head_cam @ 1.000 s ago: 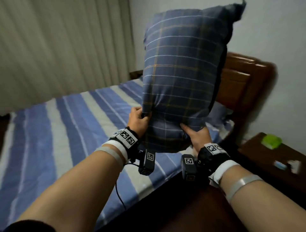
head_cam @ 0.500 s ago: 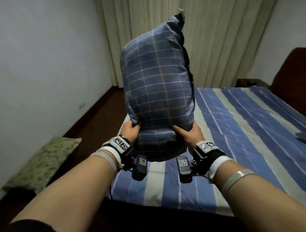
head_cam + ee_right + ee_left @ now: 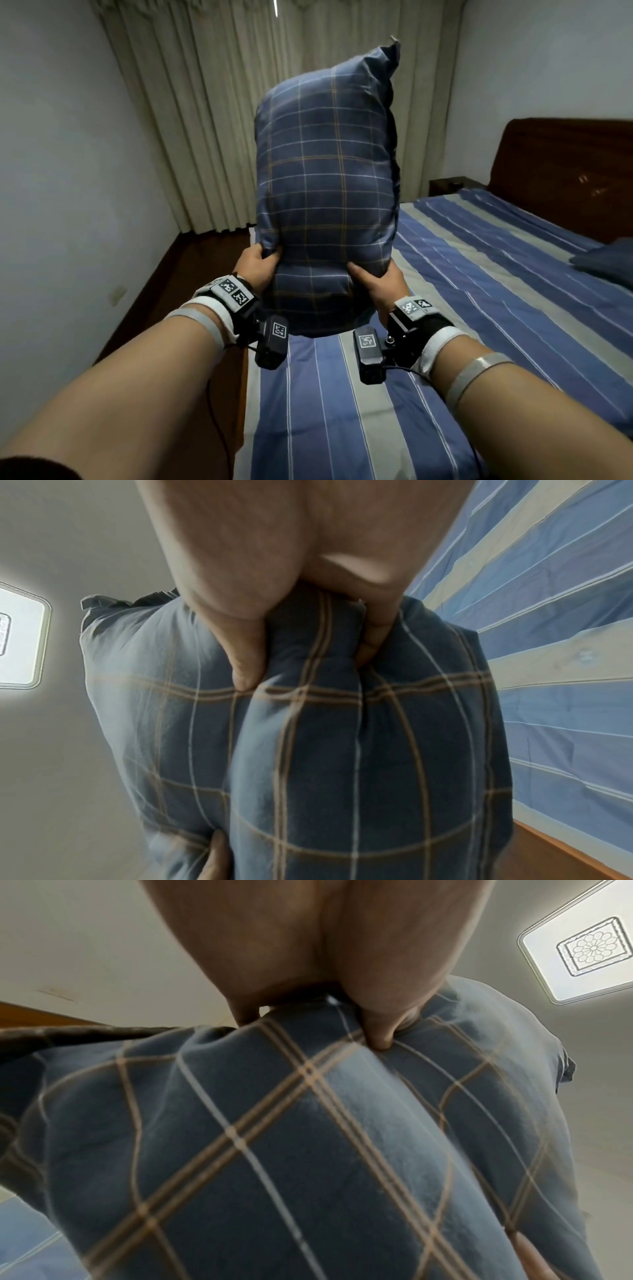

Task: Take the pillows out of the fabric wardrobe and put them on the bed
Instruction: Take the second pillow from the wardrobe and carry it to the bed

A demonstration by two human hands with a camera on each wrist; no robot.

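A blue plaid pillow (image 3: 325,192) stands on end in the air above the near left corner of the bed (image 3: 462,308). My left hand (image 3: 258,267) grips its lower left side and my right hand (image 3: 375,284) grips its lower right side. In the left wrist view my thumb and fingers dig into the pillow (image 3: 308,1137). The right wrist view shows my thumb and fingers pinching a fold of the pillow (image 3: 325,737). A second blue pillow (image 3: 606,260) lies on the bed at the right edge, near the headboard. The fabric wardrobe is out of view.
The bed has a blue and grey striped sheet and a dark wooden headboard (image 3: 561,171) at the right. Beige curtains (image 3: 239,102) hang behind. A strip of dark wooden floor (image 3: 191,274) runs between the bed and the left wall. A nightstand (image 3: 448,185) stands at the far corner.
The view has swung from the headboard side towards the foot and curtains. Both hands still hold the pillow upright, and it now hangs above the bed's near left corner.
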